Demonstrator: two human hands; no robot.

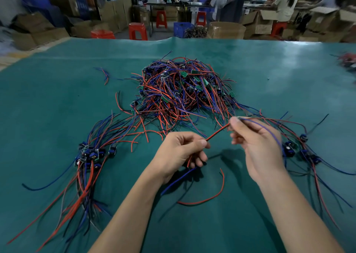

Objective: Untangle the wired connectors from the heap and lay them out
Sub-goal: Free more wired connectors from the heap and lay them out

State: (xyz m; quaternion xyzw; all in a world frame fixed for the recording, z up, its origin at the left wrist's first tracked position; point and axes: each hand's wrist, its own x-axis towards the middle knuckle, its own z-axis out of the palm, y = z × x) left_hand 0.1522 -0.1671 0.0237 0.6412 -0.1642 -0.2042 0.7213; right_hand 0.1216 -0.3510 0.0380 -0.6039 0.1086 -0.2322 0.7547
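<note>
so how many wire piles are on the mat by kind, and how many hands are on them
tangled heap: 1
laid-out bunches: 2, left bunch and right bunch
blurred pile at far right edge: 1
hands: 2, left hand and right hand, both gripping one red wire
total: 6

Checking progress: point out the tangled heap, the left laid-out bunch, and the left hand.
tangled heap point(181, 90): head view, its middle.
left laid-out bunch point(92, 153): head view, clustered connector ends.
left hand point(181, 152): head view, its back.
</note>
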